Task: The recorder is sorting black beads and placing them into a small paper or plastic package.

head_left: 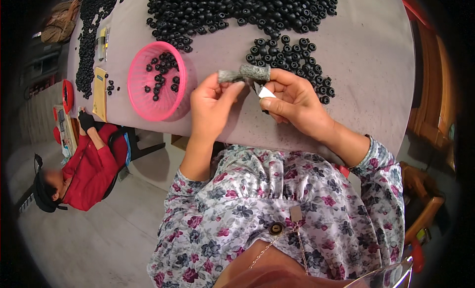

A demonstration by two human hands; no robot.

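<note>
Gripped between the thumb and fingers of the right hand [299, 104], as the head view shows, is a small tool [267, 93] with a white face and a dark end, which tilts toward the other hand. Grey cloth [255, 72] wraps the right forefinger. More grey cloth [228, 76] covers a fingertip of the left hand [212, 104], whose thumb leans in close to it; whether those fingers pinch anything I cannot tell, as the spot is dark and too small. Both hands are held near each other above the table [376, 50], with the tool between them.

To their left stands a pink basket [136, 87] with some round black parts [162, 65] inside. Just beyond the right hand lies a small group of black parts [297, 60], and farther back a large heap [237, 10]. At far left, a person in red [94, 171] sits by the table, near a yellow strip [99, 95].
</note>
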